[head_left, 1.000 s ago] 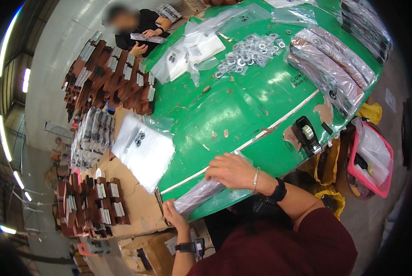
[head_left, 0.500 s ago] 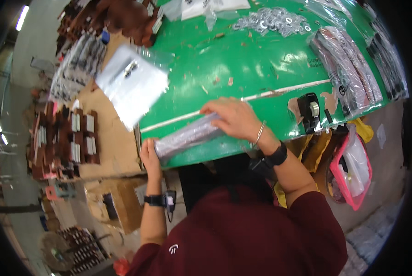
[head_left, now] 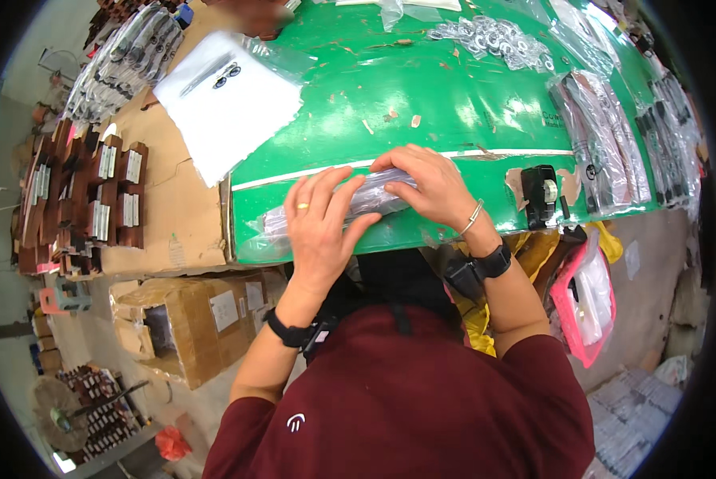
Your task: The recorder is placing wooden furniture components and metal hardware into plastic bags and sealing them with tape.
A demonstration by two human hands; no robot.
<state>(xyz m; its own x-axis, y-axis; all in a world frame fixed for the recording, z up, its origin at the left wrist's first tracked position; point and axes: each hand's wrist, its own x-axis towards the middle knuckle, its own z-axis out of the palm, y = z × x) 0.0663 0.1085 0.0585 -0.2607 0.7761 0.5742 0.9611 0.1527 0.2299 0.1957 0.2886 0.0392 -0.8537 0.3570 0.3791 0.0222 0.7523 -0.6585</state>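
Just on the near side of both hands, the front edge of the green table runs across, bending with the lens; close to the left of the left hand, the green covering ends against a cardboard sheet. Ahead of the hands, a broad stretch of green with a few scraps on it gives room to move as far as the small clear packets. Room is tighter ahead and left of the left hand, where white bags lie, and to the right of the right hand, where a black tape dispenser stands near it and wrapped bundles lie beyond. The long plastic-wrapped package lies along the table's front edge, beneath and between the hands, one end poking out left of the left hand. The left hand is loosely spread over it, fingers slightly bent, thumb apart on the near side; whether it grips cannot be told. The right hand is curled over the right end, fingers on the far side and thumb bent onto the plastic, holding it.
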